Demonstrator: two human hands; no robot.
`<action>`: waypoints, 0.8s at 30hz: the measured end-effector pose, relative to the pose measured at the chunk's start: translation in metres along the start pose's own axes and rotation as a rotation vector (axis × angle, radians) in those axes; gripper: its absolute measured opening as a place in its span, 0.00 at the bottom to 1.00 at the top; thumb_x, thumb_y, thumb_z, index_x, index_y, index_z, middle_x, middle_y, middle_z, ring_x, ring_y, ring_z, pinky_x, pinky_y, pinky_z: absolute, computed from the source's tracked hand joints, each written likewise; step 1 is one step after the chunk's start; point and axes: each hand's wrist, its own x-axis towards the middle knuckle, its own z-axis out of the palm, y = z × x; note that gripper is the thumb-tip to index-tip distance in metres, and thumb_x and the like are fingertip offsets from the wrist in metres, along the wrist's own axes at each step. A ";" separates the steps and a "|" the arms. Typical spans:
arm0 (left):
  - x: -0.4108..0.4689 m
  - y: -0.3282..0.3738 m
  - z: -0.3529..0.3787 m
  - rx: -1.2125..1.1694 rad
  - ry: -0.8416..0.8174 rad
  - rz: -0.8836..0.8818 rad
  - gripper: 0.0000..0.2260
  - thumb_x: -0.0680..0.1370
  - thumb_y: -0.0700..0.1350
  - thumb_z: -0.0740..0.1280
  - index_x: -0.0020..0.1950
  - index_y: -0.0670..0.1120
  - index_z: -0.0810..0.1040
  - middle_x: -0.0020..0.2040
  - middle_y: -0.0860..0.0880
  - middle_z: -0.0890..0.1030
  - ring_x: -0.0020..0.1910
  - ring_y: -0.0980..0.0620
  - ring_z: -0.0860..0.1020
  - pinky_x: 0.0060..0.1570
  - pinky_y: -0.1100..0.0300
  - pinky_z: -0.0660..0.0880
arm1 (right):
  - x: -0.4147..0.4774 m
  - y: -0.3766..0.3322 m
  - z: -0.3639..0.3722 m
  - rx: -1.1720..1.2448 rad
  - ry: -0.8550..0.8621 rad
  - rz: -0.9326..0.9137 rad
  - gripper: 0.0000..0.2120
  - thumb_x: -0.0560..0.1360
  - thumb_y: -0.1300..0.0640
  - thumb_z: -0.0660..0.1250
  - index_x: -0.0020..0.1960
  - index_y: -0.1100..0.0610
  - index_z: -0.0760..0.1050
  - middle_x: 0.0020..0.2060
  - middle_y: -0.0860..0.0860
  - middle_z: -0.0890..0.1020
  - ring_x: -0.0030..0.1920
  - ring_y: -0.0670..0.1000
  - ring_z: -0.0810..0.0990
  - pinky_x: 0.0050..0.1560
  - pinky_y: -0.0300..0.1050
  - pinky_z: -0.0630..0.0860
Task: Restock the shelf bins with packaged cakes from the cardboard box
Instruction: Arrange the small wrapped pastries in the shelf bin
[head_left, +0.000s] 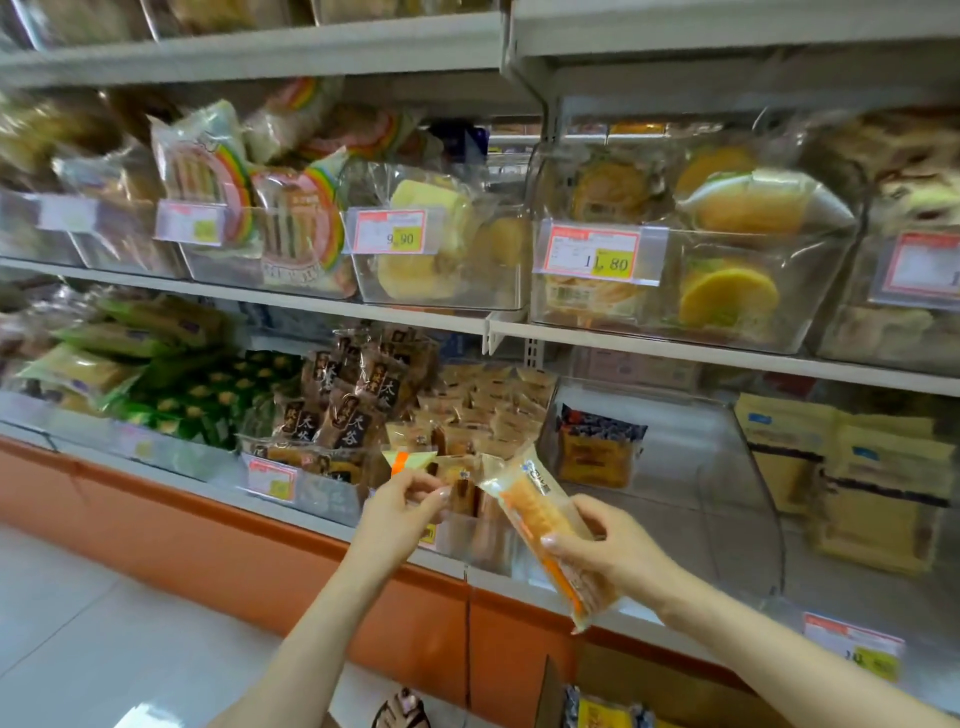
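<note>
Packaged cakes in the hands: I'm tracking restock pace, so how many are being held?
2. The left hand pinches one small cake pack; the right hand holds one long cake pack. No others show in either hand.

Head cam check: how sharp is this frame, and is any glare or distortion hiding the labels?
Head view: left shelves are motion-blurred, the centre sharper; the 11.80 price tag reads clearly. Glare streaks the clear bin fronts. Wide-angle lens bows the shelf edges. Left hand and right hand, holding the long cake packet, are sharp.

Packaged cake in right hand
</note>
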 end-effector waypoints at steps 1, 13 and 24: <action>0.001 -0.001 0.000 0.026 0.005 0.012 0.04 0.77 0.44 0.66 0.50 0.45 0.77 0.46 0.45 0.81 0.43 0.53 0.81 0.41 0.65 0.74 | -0.001 0.003 -0.002 -0.009 0.000 0.015 0.11 0.72 0.50 0.71 0.53 0.48 0.75 0.48 0.46 0.82 0.48 0.45 0.81 0.47 0.39 0.78; 0.007 -0.008 0.036 0.523 -0.137 0.333 0.09 0.78 0.47 0.64 0.58 0.51 0.76 0.53 0.56 0.78 0.54 0.58 0.74 0.55 0.64 0.71 | -0.012 0.014 -0.030 0.175 0.059 0.232 0.13 0.73 0.50 0.69 0.55 0.53 0.76 0.48 0.54 0.83 0.47 0.54 0.83 0.48 0.46 0.78; 0.032 -0.005 0.069 0.906 -0.225 0.330 0.15 0.79 0.51 0.57 0.65 0.51 0.70 0.63 0.51 0.72 0.63 0.49 0.67 0.60 0.52 0.63 | -0.025 0.024 -0.037 0.177 0.100 0.228 0.12 0.73 0.52 0.70 0.55 0.53 0.76 0.48 0.53 0.83 0.46 0.53 0.83 0.44 0.44 0.77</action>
